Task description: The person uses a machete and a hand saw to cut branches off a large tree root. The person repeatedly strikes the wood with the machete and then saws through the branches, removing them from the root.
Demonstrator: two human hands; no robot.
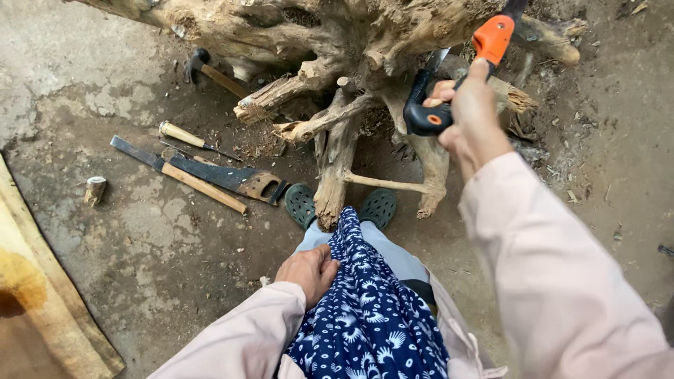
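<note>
In the head view we hold a saw [460, 70] with a black and orange handle in our right hand [472, 116], high in the upper right of the frame, fingers wrapped tight around the grip so that hand is fully closed on it. Its blade runs up into the big gnarled stump [351, 42] that fills the top middle, and we judge that we are in the middle of cutting at one of its roots; the next stroke seems to call for a steady push and pull along the same line, with the stump kept from rocking. Our left hand [307, 270] rests low in the centre on the blue patterned cloth [372, 316] over our lap, fingers curled loosely against it, gripping nothing firmly as far as we can tell. The stump's long root [335, 175] reaches down between our green shoes [302, 203]. In the left of the frame lie a hand saw [225, 177], a chisel [184, 135] and a hammer [203, 69] on the dirt ground.
</note>
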